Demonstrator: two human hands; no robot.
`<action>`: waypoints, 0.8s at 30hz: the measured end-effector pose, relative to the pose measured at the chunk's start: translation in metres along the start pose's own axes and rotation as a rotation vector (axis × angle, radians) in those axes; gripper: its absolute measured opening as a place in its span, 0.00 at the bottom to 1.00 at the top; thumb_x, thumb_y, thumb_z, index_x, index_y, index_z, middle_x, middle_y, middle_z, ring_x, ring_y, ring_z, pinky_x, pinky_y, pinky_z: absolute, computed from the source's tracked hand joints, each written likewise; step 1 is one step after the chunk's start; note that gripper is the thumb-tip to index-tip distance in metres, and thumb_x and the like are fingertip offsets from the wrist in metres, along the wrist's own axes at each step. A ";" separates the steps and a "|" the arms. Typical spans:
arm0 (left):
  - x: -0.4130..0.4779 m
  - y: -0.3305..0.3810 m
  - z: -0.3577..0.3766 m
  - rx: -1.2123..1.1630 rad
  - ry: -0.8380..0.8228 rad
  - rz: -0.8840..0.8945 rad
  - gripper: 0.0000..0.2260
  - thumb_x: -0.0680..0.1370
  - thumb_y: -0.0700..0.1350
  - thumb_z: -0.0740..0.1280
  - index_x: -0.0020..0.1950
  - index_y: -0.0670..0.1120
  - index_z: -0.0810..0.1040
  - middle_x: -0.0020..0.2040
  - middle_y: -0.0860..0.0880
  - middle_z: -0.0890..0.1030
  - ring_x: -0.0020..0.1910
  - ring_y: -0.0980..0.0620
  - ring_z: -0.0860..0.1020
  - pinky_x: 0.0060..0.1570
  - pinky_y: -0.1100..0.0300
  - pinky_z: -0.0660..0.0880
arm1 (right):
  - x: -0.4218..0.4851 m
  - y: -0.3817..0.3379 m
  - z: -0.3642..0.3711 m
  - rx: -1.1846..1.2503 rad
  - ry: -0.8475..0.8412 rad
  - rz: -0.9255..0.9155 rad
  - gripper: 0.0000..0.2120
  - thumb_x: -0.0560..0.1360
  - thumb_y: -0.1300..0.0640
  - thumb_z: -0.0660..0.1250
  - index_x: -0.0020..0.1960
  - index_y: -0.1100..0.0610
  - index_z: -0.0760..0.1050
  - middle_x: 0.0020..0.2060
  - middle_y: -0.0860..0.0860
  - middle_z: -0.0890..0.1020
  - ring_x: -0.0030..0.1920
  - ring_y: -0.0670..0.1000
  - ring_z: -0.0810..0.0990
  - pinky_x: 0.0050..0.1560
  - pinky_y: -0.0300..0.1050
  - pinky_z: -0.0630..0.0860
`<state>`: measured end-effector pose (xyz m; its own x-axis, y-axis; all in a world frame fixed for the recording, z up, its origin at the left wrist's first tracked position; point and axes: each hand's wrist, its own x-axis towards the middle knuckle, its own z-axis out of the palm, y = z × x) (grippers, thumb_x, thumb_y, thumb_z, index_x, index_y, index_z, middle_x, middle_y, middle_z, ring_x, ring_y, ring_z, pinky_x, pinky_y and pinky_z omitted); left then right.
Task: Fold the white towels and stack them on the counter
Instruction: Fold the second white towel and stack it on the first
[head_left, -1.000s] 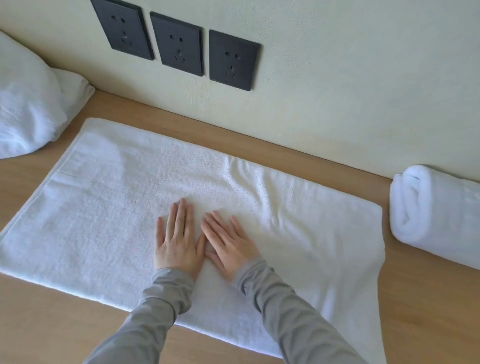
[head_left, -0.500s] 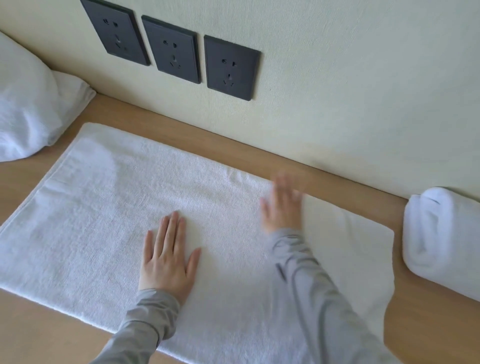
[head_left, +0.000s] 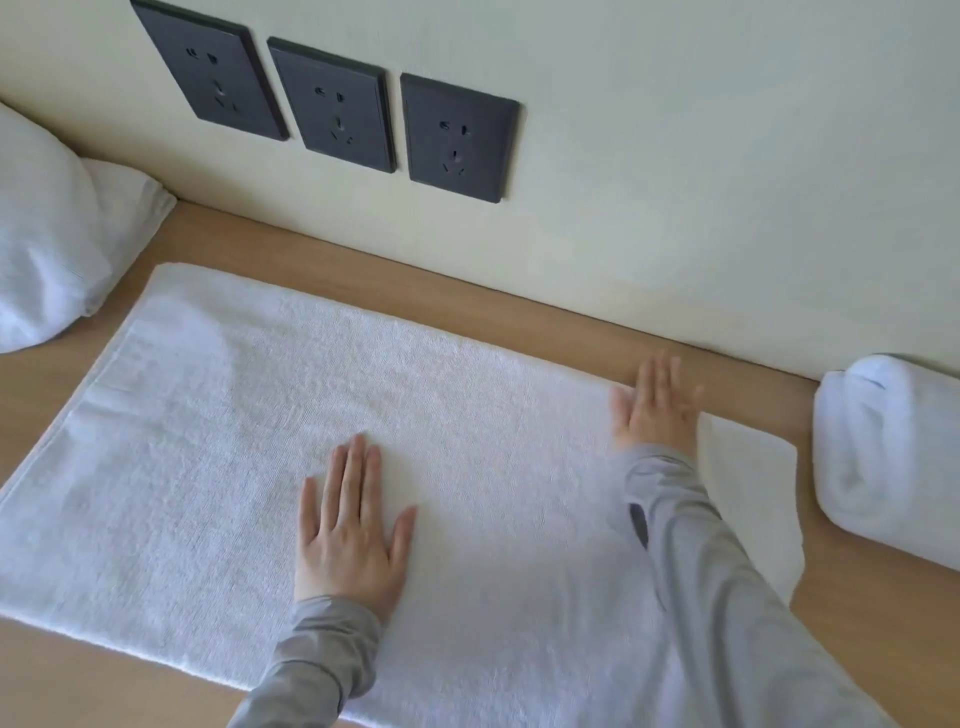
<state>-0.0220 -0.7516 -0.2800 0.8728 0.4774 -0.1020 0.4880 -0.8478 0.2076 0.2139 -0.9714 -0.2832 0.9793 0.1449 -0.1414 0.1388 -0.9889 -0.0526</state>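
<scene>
A white towel (head_left: 218, 467) lies spread flat across the wooden counter (head_left: 878, 623). My left hand (head_left: 350, 535) rests palm down on the towel near its middle, fingers apart, holding nothing. My right hand (head_left: 654, 408) lies flat and slightly blurred at the towel's far edge toward the right end, fingers spread. A rolled white towel (head_left: 893, 467) sits at the right against the wall. Both arms wear grey sleeves.
A heap of white cloth (head_left: 57, 234) fills the left corner of the counter. Three dark wall sockets (head_left: 337, 104) are set in the cream wall behind. Bare wood shows between the flat towel and the rolled one.
My right hand has slid away from the left one, to the right and toward the wall, along the towel. The left hand stays pressed in place.
</scene>
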 end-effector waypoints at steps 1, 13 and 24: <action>0.000 0.000 0.000 0.002 -0.002 -0.002 0.31 0.78 0.60 0.45 0.76 0.44 0.54 0.77 0.48 0.57 0.76 0.49 0.54 0.74 0.47 0.50 | -0.008 0.004 -0.002 0.006 0.028 0.022 0.28 0.81 0.49 0.51 0.75 0.62 0.51 0.76 0.58 0.51 0.77 0.55 0.46 0.74 0.58 0.40; 0.000 -0.003 0.002 -0.033 0.006 0.023 0.32 0.77 0.60 0.45 0.77 0.43 0.53 0.76 0.46 0.57 0.76 0.49 0.54 0.74 0.46 0.48 | -0.175 -0.047 0.011 -0.040 -0.052 -0.426 0.27 0.75 0.48 0.51 0.69 0.61 0.69 0.70 0.54 0.69 0.69 0.55 0.69 0.68 0.61 0.61; -0.004 -0.001 -0.002 -0.043 0.013 0.055 0.33 0.77 0.60 0.43 0.77 0.42 0.51 0.77 0.44 0.55 0.76 0.47 0.52 0.74 0.45 0.46 | -0.259 0.106 -0.007 0.639 0.099 0.708 0.24 0.77 0.56 0.64 0.70 0.63 0.64 0.66 0.61 0.70 0.67 0.61 0.67 0.68 0.57 0.64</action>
<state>-0.0262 -0.7523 -0.2774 0.8979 0.4334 -0.0771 0.4380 -0.8622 0.2544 -0.0241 -1.1138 -0.2448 0.8172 -0.5121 -0.2644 -0.5680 -0.6377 -0.5203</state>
